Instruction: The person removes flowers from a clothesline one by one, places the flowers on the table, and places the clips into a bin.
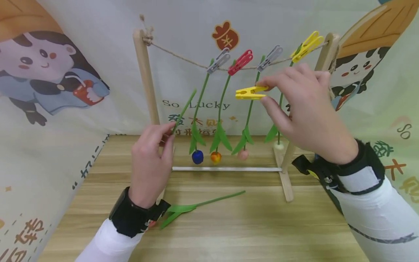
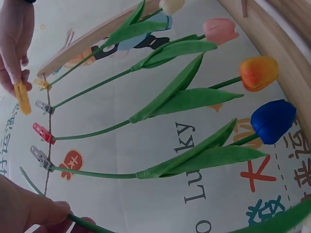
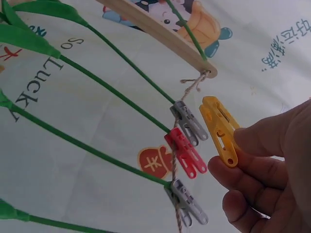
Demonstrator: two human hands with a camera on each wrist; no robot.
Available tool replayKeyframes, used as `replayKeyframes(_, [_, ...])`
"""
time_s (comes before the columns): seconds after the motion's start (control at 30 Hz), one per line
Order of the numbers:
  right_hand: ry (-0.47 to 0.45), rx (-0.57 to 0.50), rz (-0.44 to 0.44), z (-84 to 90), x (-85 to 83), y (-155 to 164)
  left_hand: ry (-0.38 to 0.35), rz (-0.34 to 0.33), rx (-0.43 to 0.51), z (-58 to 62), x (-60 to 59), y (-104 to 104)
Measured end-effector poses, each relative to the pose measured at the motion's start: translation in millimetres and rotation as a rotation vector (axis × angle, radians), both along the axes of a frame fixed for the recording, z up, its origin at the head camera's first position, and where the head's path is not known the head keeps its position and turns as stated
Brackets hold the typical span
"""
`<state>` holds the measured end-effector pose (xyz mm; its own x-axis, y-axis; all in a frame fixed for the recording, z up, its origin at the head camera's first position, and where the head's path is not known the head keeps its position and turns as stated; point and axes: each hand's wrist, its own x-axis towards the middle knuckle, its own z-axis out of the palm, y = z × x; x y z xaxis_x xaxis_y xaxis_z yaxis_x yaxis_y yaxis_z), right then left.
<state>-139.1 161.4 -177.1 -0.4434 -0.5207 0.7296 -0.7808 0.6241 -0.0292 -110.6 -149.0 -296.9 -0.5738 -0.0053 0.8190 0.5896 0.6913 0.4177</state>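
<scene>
My left hand (image 1: 152, 160) pinches the green stem (image 1: 185, 109) of an artificial tulip, its bare end pointing up beside the rope's left part. That tulip's bloom is hidden; one leaf (image 2: 286, 218) shows in the left wrist view. Between thumb and fingers of my right hand (image 1: 304, 112) is a yellow clothespin (image 3: 221, 133), in front of the hanging flowers and below the rope. Head down from the rope (image 1: 178, 56) hang a blue tulip (image 1: 198, 157), an orange one (image 1: 215, 157), a pink one (image 1: 243, 155) and a white one (image 2: 171, 6).
Grey (image 1: 219, 61), red (image 1: 240, 62), grey (image 1: 270, 58) and yellow (image 1: 307, 46) clothespins clip those stems to the rope. A wooden frame (image 1: 146, 80) with a white lower bar (image 1: 226, 169) carries it. Another tulip (image 1: 216, 199) lies on the wooden table (image 1: 262, 229), its bloom mostly behind my left wrist.
</scene>
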Motion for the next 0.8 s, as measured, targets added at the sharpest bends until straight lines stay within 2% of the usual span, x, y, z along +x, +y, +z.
replayKeyframes(0.17, [-0.058,-0.039,-0.01,-23.3,4.6,24.3,-0.038,0.011,-0.086,-10.4,11.1,0.1])
replayKeyframes(0.3, [-0.097,-0.058,-0.053,-41.4,8.7,49.5,-0.067,0.008,-0.146,-20.1,18.5,2.4])
replayKeyframes(0.57, [-0.257,-0.048,-0.301,-83.4,17.8,102.7,-0.102,-0.029,-0.296,-44.4,27.3,14.2])
replayKeyframes(0.8, [-0.381,-0.047,-0.508,-121.8,20.1,148.6,-0.197,-0.052,-0.42,-67.8,35.9,26.2])
